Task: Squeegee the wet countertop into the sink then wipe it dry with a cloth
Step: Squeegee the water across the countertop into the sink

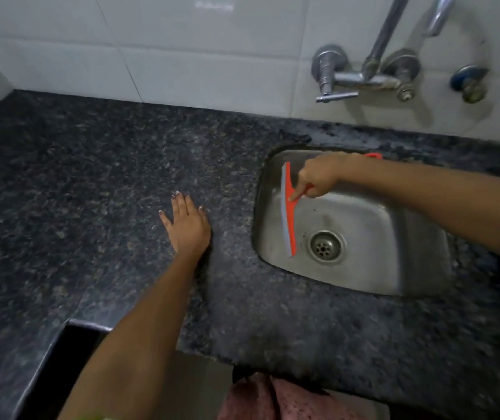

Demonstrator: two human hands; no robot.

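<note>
A dark speckled granite countertop (106, 192) fills most of the view. A steel sink (394, 237) is set into its right half. My right hand (318, 177) grips the handle of an orange squeegee (289, 213), with the forefinger stretched down onto the head. The squeegee's grey blade runs front to back over the left part of the sink basin, just inside the rim. My left hand (186, 222) lies flat on the countertop to the left of the sink, fingers spread, holding nothing. A pinkish cloth (260, 398) hangs at the counter's front edge.
A chrome wall tap (372, 71) with a long spout stands above the sink on white tiles. A second valve (469, 83) is at the far right. The sink drain (325, 246) lies beside the squeegee's near end. The counter's front edge steps back at lower left (70, 325).
</note>
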